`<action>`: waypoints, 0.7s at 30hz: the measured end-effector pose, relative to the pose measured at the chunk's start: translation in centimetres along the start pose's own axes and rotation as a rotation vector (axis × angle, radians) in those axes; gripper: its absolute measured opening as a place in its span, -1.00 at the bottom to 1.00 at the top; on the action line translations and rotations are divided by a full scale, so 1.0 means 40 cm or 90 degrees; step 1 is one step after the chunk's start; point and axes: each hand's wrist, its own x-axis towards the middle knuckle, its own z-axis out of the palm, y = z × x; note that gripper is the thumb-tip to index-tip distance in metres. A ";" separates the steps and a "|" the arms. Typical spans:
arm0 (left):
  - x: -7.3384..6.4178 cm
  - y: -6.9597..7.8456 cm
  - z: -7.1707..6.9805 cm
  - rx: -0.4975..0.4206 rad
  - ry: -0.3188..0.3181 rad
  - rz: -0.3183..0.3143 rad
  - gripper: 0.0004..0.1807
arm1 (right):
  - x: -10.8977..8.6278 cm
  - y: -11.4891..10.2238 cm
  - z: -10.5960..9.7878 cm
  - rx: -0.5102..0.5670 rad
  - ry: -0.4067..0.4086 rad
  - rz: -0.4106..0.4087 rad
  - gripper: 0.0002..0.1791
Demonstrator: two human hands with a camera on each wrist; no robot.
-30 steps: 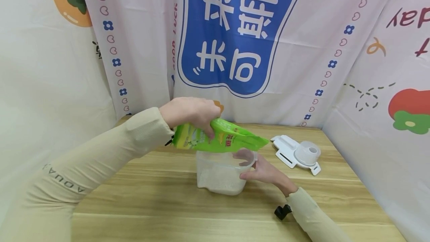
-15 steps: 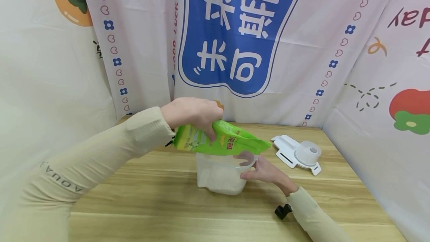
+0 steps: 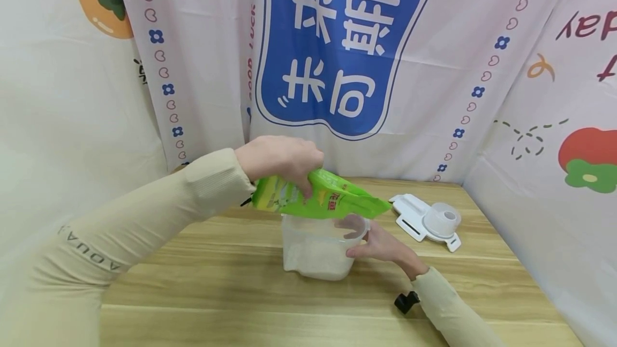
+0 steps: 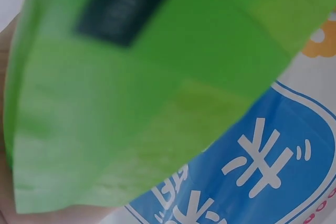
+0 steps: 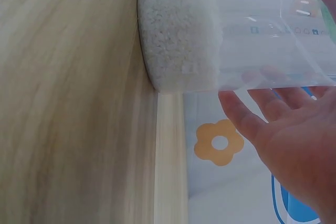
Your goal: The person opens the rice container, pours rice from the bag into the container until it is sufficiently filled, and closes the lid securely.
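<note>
Watch the pointed end of the green printed bag point(image 3: 352, 203): your left hand point(image 3: 285, 159) grips the bag from above, nearly level over the translucent container point(image 3: 315, 245), and that tip reaches past the rim where your right hand point(image 3: 378, 244) has thumb and fingers round the wall. If the bag opens there, which you cannot confirm from here, grains could land on your right fingers or scatter across the bench point(image 3: 217, 283) instead of dropping inside. The bag looks limp, so a squeeze might fold it and shift its load; a loosened right grip could let the container slide, likeliest if the bag leans on it. The container stands upright mid-bench, well in from the right edge: thin, smooth plastic, boxy with rounded corners, its lower part holding matte, white, rice-like grains point(image 5: 181, 32). The bag is glossy, creased film. Near the bench's far right corner lies a flat, white slotted lid point(image 3: 412, 212) bearing a stubby, frosted cup point(image 3: 441, 221).
</note>
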 end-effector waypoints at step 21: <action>0.001 0.011 -0.010 0.003 -0.001 -0.003 -0.57 | -0.001 0.005 -0.009 0.000 -0.028 -0.014 -0.18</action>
